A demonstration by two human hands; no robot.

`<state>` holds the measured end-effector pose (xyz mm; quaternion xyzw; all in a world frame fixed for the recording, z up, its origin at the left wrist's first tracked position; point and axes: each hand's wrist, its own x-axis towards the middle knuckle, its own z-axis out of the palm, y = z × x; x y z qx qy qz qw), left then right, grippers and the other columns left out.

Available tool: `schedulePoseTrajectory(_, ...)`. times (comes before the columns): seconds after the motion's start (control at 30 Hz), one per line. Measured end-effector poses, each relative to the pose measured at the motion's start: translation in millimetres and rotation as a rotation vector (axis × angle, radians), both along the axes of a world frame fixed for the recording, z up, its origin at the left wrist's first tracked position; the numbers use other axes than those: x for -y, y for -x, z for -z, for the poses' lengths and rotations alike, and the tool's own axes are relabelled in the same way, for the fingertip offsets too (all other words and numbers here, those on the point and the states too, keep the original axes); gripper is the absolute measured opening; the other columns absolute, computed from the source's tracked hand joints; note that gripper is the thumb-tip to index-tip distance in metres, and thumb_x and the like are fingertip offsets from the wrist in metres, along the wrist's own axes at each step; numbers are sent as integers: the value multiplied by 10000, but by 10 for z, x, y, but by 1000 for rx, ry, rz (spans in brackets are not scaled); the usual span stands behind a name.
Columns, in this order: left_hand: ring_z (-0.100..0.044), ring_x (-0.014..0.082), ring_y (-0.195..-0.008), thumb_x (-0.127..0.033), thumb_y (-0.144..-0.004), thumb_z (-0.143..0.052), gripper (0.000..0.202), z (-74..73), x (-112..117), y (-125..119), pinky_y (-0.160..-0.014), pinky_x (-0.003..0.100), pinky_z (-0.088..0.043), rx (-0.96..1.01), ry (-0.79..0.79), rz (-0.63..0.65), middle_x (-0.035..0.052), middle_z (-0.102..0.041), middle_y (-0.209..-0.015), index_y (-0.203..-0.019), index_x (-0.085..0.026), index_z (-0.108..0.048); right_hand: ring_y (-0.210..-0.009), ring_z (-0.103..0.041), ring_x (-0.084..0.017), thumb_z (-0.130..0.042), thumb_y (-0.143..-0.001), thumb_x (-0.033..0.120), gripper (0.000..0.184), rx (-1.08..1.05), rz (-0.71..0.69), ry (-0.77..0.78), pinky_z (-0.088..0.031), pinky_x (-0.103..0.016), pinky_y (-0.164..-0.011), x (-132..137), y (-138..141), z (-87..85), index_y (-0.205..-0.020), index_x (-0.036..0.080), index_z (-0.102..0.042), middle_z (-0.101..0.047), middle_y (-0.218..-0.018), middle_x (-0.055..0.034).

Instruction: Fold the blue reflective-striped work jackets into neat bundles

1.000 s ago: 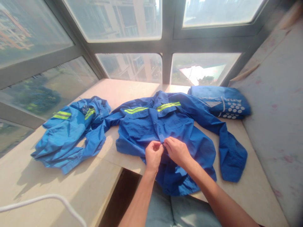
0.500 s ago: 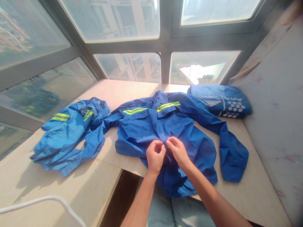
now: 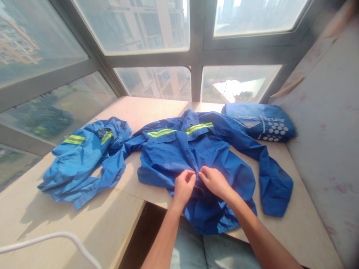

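Note:
A blue work jacket [image 3: 165,151] with yellow-green reflective strips across its chest lies spread, front up, on the wooden tabletop [image 3: 131,213]. Its lower hem hangs over the table's near edge. At the front opening, below the chest pockets, my left hand [image 3: 184,184] pinches one side of the placket between thumb and fingers. Close beside it, my right hand [image 3: 213,181] pinches the other side, with the fingertips of both hands almost touching. Whatever small part of the placket sits between the fingertips is hidden.
A second, crumpled blue garment [image 3: 81,164] with reflective strips lies on the left, meeting the jacket's sleeve. A blue printed bundle [image 3: 260,121] rests at the back right. A white cable [image 3: 56,235] crosses the lower left. Windows and a patterned wall [image 3: 328,149] border the table.
Both hands stay at the placket. My right hand has turned, its fingers curling further over the fabric, and the fingertips have shifted slightly down. The view has tilted a little.

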<state>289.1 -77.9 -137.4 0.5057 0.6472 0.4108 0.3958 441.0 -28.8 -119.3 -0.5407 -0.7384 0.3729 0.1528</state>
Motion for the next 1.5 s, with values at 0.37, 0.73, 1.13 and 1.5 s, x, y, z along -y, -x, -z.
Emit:
schedulePoseTrajectory(0.37, -672, 173, -803, -167, -855, -596, 182, -364, -719, 449, -768, 288, -517, -464, -251, -22, 61, -718, -1010, -1015, -208, -672, -897, -669, -196, -537, -908, 284, 189, 41, 48, -255, -451, -258, -792, -649, 255, -186, -985, 253, -706, -744, -955, -62)
schedulePoseTrajectory(0.73, -654, 172, -689, -332, -788, -706, 134, -72, -1026, 704, -728, 284, -489, -358, -159, -205, 11, -710, -758, -798, -207, -660, -904, -655, -206, -576, -903, 402, 296, 163, -68, -180, -480, -273, -782, -903, 674, 102, -1128, 217, -629, -705, -1037, -79)
schedulePoseTrajectory(1.13, -628, 152, -623, -421, -749, -716, 247, 68, -933, 796, -615, 247, -483, -63, -86, -161, -7, -656, -661, -761, -192, -624, -957, -613, -205, -598, -815, 177, 317, 252, -238, -192, -420, -254, -795, -900, 467, 60, -1129, 177, -640, -664, -1091, -100)
schedulePoseTrajectory(1.5, -658, 138, -674, -423, -613, -861, 407, -320, -810, 896, -626, 230, -521, 450, 14, -145, 10, -690, -731, -866, -152, -693, -602, -511, -117, -616, -705, 286, 160, -356, 113, 204, -375, -222, -566, -1140, 221, -44, -799, 163, -653, -593, -643, 22)
